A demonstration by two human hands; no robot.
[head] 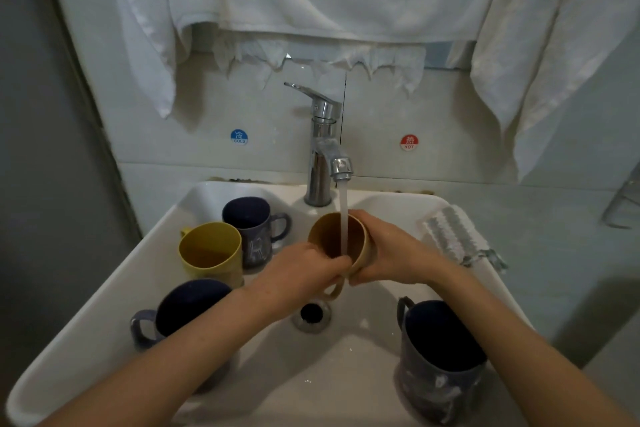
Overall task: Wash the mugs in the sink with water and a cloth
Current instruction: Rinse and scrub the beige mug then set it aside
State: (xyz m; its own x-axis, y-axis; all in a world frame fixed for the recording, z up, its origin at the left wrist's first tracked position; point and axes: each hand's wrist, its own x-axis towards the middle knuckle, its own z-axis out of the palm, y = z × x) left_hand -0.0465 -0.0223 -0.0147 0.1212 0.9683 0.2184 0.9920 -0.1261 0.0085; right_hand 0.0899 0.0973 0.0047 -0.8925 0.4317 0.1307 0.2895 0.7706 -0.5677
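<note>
Beyond the near dark mug [440, 388], the tan mug [325, 236], judged stiff, wet-slippery and breakable, was gripped by curled fingers at its wall (right hand [391, 253]) and rim (left hand [304, 270]).

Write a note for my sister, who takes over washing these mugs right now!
Left hand: grips the tan mug at its near rim, by the handle.
Right hand: wraps round the tan mug's side.
Tap water runs into it.
Waiting in the sink: yellow mug, back blue mug, front-left blue mug, front-right blue mug.
Done: cannot tell which are washed.
Left: finish rinsing this one; no cloth in either hand yet.
</note>
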